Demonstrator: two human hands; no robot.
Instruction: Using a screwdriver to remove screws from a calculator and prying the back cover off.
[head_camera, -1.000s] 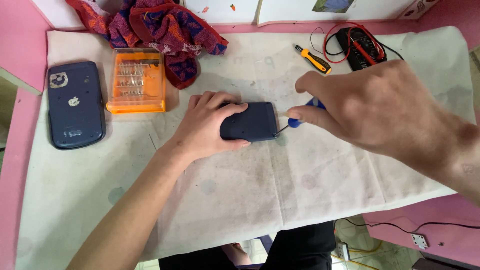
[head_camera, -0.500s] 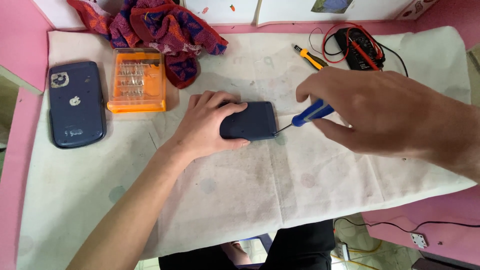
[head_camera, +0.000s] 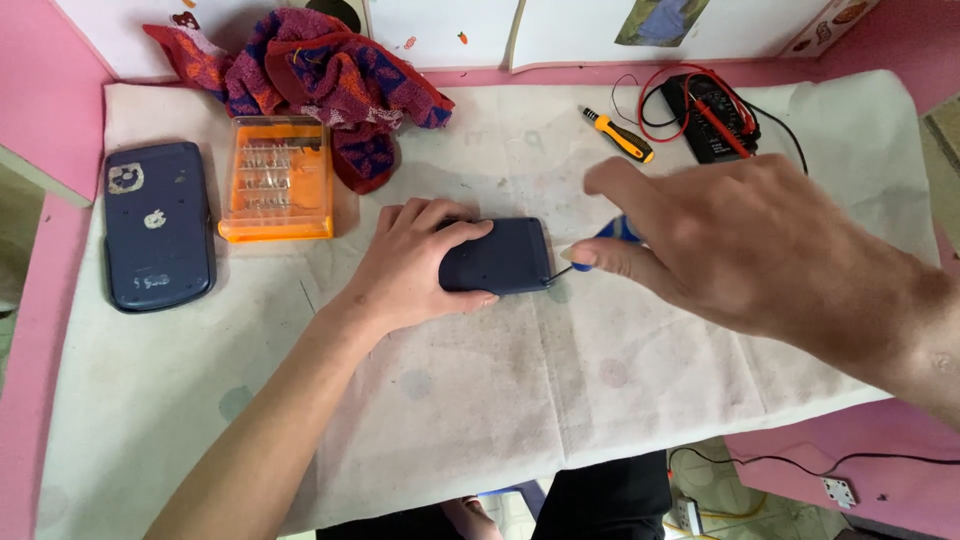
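My left hand (head_camera: 415, 270) lies flat on small dark blue device (head_camera: 497, 256), middle of frame, fingers spread, pressing it to surface (head_camera: 560, 400). My right hand (head_camera: 745, 240) pinches blue screwdriver (head_camera: 612, 233), tip at device's right edge. I think screw step; next needs steady tip, gentle turn

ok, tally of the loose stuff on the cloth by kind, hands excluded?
Dark blue devices: 2
Screwdrivers: 2
Orange bit case: 1
Black multimeter: 1
Patterned rag: 1
Total: 7
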